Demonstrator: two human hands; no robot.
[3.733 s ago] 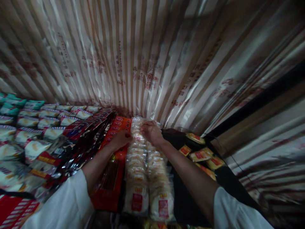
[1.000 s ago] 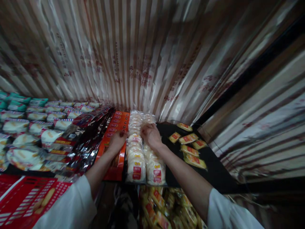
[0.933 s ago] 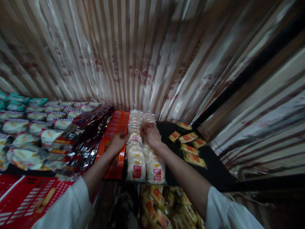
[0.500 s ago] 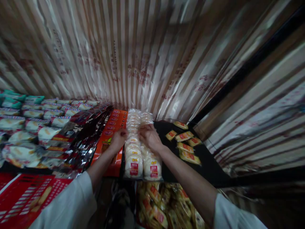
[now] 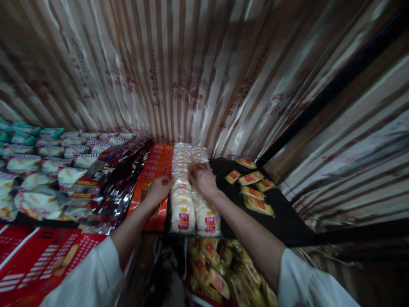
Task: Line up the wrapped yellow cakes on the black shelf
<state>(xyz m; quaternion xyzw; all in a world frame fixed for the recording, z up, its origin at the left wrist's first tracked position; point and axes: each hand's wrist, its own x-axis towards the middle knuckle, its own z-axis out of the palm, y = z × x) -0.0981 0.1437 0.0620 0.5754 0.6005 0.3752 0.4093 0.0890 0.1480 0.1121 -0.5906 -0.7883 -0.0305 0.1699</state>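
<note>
Two rows of white round buns in clear wrappers with red and yellow labels stand at the middle of the dark shelf: a left row [image 5: 182, 209] and a right row [image 5: 207, 215]. My left hand [image 5: 159, 188] is at the left row's outer side, its fingers curled together; whether they grip a wrapper edge is hidden. My right hand [image 5: 203, 180] lies over the right row with bent fingers closed near the gap between the rows. What its fingertips hold cannot be made out. Beside the left row lies an orange printed packet [image 5: 156, 164], partly under my left hand.
Several small yellow packets [image 5: 252, 192] lie scattered on the black shelf [image 5: 281, 219] at right. Dark shiny packets [image 5: 111, 175] and rows of white packaged breads [image 5: 40, 202] fill the left. Below is a box of yellow packets [image 5: 220, 273]. Striped sheeting [image 5: 191, 76] hangs behind.
The view has shifted slightly, so the shelf sits a little further right and higher. My left hand's fingers have curled in more; my right hand stays over the right row.
</note>
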